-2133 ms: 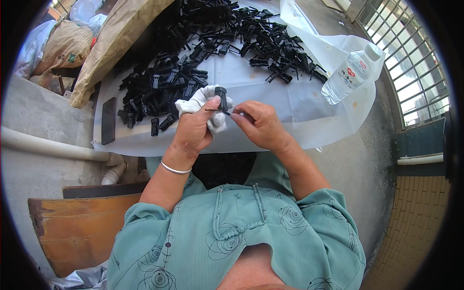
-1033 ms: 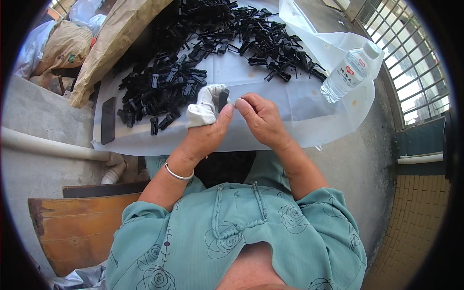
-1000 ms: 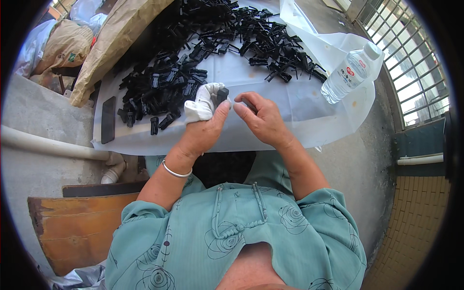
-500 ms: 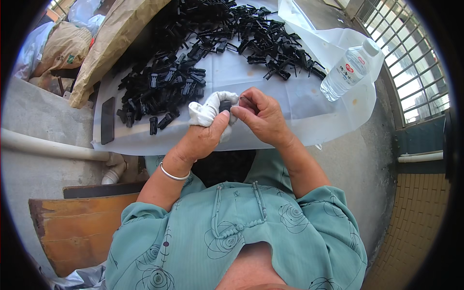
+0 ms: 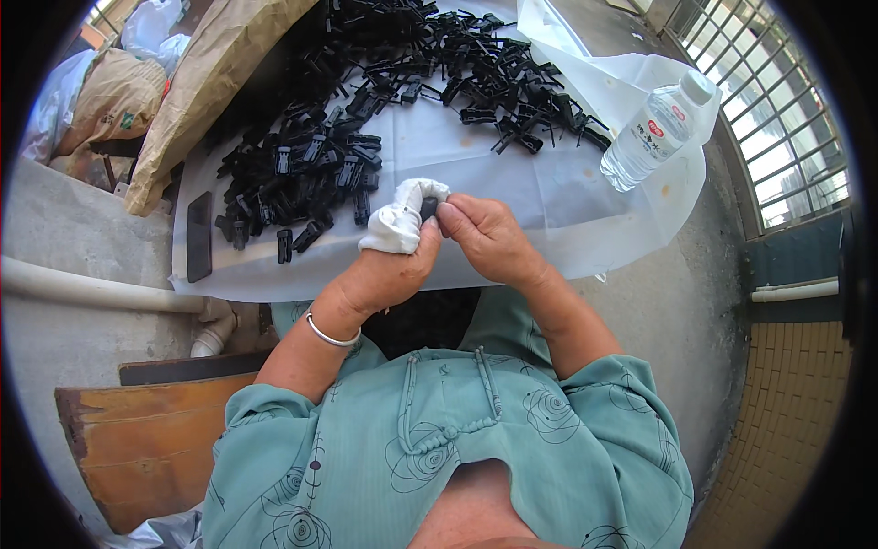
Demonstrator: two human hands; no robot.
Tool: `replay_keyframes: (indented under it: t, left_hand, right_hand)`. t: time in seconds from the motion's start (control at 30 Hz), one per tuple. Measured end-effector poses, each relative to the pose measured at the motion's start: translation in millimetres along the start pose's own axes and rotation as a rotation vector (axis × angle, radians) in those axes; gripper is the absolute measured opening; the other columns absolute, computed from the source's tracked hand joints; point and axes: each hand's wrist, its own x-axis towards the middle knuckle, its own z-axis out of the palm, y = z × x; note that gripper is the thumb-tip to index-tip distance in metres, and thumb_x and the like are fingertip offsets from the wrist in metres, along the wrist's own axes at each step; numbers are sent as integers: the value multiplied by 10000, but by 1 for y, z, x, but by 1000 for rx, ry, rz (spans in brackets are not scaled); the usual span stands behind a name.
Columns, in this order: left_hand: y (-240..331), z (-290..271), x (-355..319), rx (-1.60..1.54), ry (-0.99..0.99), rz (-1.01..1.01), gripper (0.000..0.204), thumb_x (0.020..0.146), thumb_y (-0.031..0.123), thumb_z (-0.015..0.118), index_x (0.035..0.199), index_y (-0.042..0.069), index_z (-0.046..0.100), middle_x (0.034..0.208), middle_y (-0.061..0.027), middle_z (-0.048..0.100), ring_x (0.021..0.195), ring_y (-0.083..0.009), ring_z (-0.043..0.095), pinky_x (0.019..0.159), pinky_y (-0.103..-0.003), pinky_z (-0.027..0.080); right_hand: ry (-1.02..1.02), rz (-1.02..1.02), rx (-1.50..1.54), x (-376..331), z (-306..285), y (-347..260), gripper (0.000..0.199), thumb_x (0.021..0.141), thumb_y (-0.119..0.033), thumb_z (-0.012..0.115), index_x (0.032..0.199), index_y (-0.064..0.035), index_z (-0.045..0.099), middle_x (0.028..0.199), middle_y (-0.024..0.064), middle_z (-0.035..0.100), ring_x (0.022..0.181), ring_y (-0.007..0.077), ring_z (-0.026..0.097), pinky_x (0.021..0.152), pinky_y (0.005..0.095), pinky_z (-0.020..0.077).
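Observation:
My left hand (image 5: 393,276) is closed around a small black plastic part (image 5: 428,209), most of which my fingers hide. White cloth (image 5: 399,224), perhaps a glove or wrap, covers its fingers, while the thumb is bare. On the other side of that part, my right hand (image 5: 494,240) has thumb and fingertips pinched together against it. Whether a smaller piece lies within this pinch is hidden. Just beyond and to the left of my hands lies a heap of similar black plastic parts (image 5: 293,174). Farther off to the right, more black parts (image 5: 512,87) with thin prongs are piled.
White plastic sheeting (image 5: 549,220) covers the work surface. A clear water bottle (image 5: 651,135) lies at the right, and a dark phone-like slab (image 5: 199,236) at the left edge. Brown paper (image 5: 206,87) rises at the far left. A pale pipe (image 5: 101,285) runs below it.
My right hand has turned, and its fingertips now press on the black part. My left hand has shifted slightly and rotated, bringing more of the white cloth toward the front.

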Motion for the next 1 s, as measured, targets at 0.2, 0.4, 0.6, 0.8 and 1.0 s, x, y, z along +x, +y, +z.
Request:
replay_keyframes:
  t: [0.2,0.4,0.6,0.8,1.0]
  left_hand:
    - [-21,-55,18,876,406,63,567,786,89,591,1315,107,389,1271,-263,379,1119,-394,443,889,-382,438]
    - [-19,-33,16,524,409,224,251,773,32,596,1024,24,604,998,-155,589,880,-298,582,791,-338,472]
    - [-20,-14,13,214,263,169,218,824,22,555,1039,8,591,877,-116,606,712,-207,579,666,-283,479]
    - [-12,-20,10,5,-3,112,238,881,115,546,1104,34,540,834,-50,562,596,-74,506,553,-220,444]
    - [-3,-24,0,-451,-268,-311,275,895,162,533,1142,62,467,829,-21,555,587,-50,500,500,-196,421]
  right_hand:
    - [491,4,-799,22,-67,29,168,838,-191,581,872,-30,548,696,108,592,607,229,574,558,350,449]
    - [265,-28,-982,27,-57,43,264,778,-182,623,973,-47,508,755,123,613,654,283,600,594,395,476]
    - [134,-103,-682,10,-36,10,224,758,-129,615,932,-28,515,657,90,551,528,219,521,515,333,428]
    - [-176,125,-236,9,-39,-17,172,764,-118,601,881,-4,547,606,-1,467,511,81,393,482,239,337]
    - [-229,186,-41,4,-25,-20,231,763,-137,636,934,-3,557,624,-38,442,555,45,377,496,222,334]
